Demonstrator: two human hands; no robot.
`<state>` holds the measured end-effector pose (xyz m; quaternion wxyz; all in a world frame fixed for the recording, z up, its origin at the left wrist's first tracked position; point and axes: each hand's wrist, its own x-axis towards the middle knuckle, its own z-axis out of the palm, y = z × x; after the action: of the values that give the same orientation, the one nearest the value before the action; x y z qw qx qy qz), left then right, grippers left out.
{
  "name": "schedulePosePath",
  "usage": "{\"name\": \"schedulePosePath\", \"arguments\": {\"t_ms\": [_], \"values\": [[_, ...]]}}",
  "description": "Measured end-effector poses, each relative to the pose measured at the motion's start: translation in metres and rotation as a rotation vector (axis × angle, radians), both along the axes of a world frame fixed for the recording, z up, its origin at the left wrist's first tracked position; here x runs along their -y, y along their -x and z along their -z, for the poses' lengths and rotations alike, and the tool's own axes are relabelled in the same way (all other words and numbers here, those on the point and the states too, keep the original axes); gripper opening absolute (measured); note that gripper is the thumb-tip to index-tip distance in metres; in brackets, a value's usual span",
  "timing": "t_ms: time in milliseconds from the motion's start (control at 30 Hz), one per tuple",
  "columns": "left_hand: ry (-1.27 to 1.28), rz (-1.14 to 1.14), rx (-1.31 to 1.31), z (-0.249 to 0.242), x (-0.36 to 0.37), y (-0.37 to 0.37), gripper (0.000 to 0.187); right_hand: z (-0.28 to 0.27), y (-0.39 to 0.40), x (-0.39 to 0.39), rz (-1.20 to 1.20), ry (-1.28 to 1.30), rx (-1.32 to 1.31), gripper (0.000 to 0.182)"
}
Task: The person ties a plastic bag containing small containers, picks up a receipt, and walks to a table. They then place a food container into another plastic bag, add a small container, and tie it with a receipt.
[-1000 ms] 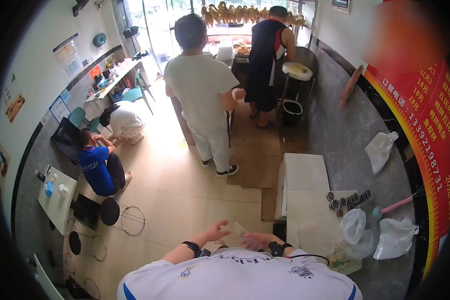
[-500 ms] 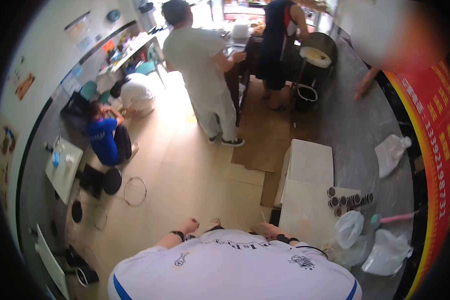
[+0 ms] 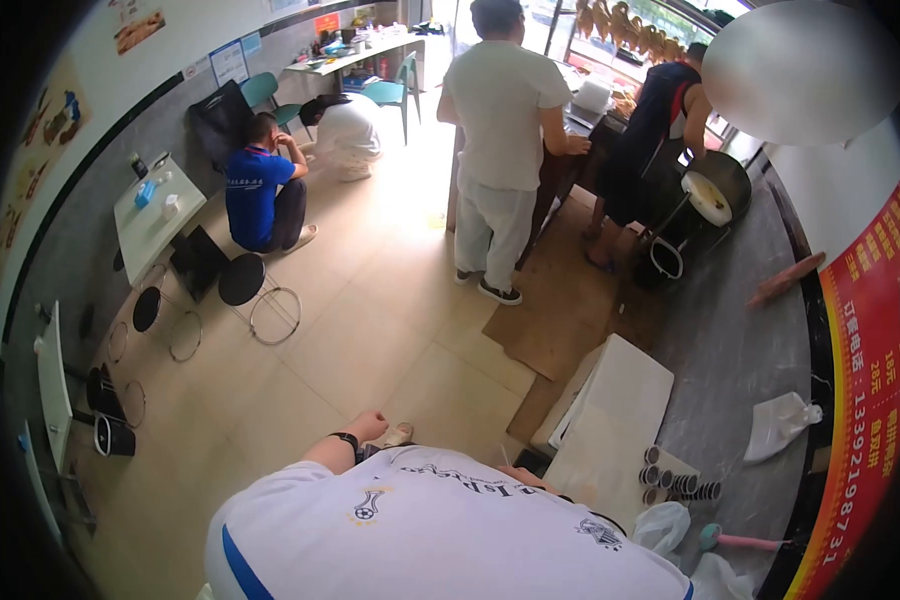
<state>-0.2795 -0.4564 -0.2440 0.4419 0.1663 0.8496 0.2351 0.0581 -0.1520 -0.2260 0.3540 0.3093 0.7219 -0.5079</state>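
My left hand hangs low in front of my body, above the tiled floor, with its fingers curled in and nothing visible in them. A dark band circles that wrist. Partly hidden by my white shirt, my right hand is beside the white box-like surface. A thin white stick, like a cigarette, sticks up from its fingers. Cups with dark rims lie stacked on their sides to the right of this hand.
A person in white stands ahead by the counter; another in dark clothes bends near a large pot. Two people crouch at left near stools and a table. Another person's hand shows at right, over the grey counter.
My view has swung, so the room sits differently in frame. My left hand stays low and curled; less of my right hand shows. The person in dark clothes leans more towards the pot.
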Motion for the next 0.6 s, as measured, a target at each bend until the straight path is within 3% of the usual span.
{"name": "schedulePosePath", "arguments": {"t_ms": [100,467,533,567,600], "values": [[0.025,-0.161,0.061,0.01,0.028,-0.005,0.029,-0.011,0.008,-0.004,0.004,-0.008,0.021,0.055],[0.025,-0.362,0.034,0.034,0.062,-0.006,0.026,-0.028,0.047,-0.004,-0.086,-0.076,0.015,0.061],[0.021,-0.374,0.042,0.035,0.062,-0.007,0.026,-0.019,0.057,-0.002,0.036,-0.066,0.065,0.062],[0.033,-0.368,0.032,0.033,0.062,-0.007,0.026,-0.009,0.06,0.0,0.193,-0.043,0.127,0.072],[0.047,-0.36,0.022,0.03,0.062,-0.007,0.026,0.019,0.06,-0.007,0.183,-0.046,0.13,0.072]]}}
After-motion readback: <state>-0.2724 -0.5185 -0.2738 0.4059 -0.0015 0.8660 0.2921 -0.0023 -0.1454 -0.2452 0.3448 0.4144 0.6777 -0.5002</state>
